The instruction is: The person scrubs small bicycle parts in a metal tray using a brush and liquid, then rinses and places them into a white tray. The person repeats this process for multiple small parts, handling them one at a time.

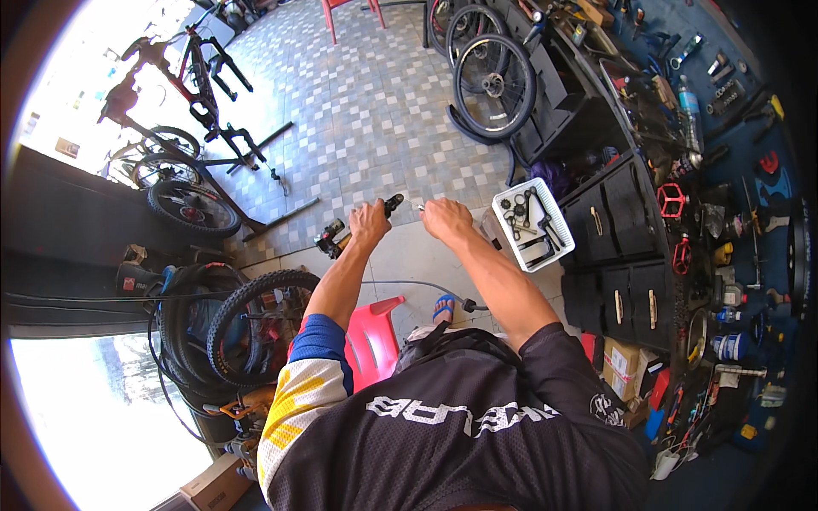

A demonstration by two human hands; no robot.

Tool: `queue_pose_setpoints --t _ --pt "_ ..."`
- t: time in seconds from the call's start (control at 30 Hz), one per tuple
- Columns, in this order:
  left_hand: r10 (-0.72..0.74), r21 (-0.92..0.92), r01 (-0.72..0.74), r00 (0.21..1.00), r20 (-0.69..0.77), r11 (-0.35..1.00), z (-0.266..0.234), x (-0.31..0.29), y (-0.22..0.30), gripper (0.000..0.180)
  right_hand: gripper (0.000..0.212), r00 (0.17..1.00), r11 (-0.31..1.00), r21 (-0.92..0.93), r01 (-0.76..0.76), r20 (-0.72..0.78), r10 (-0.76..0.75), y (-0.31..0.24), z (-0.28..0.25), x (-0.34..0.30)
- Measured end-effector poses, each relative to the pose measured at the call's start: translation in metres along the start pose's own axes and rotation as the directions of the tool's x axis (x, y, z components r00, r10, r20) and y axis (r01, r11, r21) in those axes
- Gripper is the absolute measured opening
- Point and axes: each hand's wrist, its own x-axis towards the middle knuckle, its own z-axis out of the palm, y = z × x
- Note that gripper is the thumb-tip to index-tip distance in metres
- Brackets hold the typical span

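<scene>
Both arms reach forward over the floor. My left hand (pixel 369 223) is closed around a black bicycle part with a gold section (pixel 394 204); its bulkier end sticks out on the left, below the wrist. Its exact kind is not clear. Just to the right, my right hand (pixel 447 220) is closed, its fingers pinched on a small silver piece (pixel 420 207) that faces the black end of the part. A narrow gap lies between the two hands. Right of my right forearm stands a white plastic basket (pixel 555 207) holding crank arms, cogs and other dark parts.
A pink plastic chair (pixel 372 345) is below my left forearm. Tyres (pixel 223 328) are piled at left; bicycle frames (pixel 200 81) stand at far left. Wheels (pixel 494 85) lean on dark cabinets (pixel 618 247). Tools crowd the right bench. A grey hose (pixel 417 284) crosses the floor.
</scene>
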Motion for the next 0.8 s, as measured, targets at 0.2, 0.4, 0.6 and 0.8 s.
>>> queue_pose_setpoints --t 0.2,0.4,0.6,0.8 --pt "-0.005 0.017 0.006 1.0 -0.028 1.0 0.0 0.002 -0.005 0.031 0.035 1.0 1.0 -0.025 -0.012 -0.01 0.012 -0.008 -0.005 0.008" --pt "0.056 0.049 -0.049 0.989 -0.137 0.998 0.004 -0.001 -0.012 0.034 0.04 0.999 0.998 -0.056 -0.023 0.033 0.025 -0.01 -0.02 0.015" --pt "0.005 -0.082 -0.014 0.994 -0.109 0.997 -0.004 -0.004 -0.009 0.046 0.043 1.0 1.0 -0.017 -0.007 0.029 0.007 -0.014 -0.028 0.009" --pt "-0.114 -0.835 0.489 0.872 0.476 0.254 -0.01 0.005 -0.044 0.041 0.04 0.999 0.997 0.072 0.027 0.043 -0.031 -0.018 -0.037 -0.006"
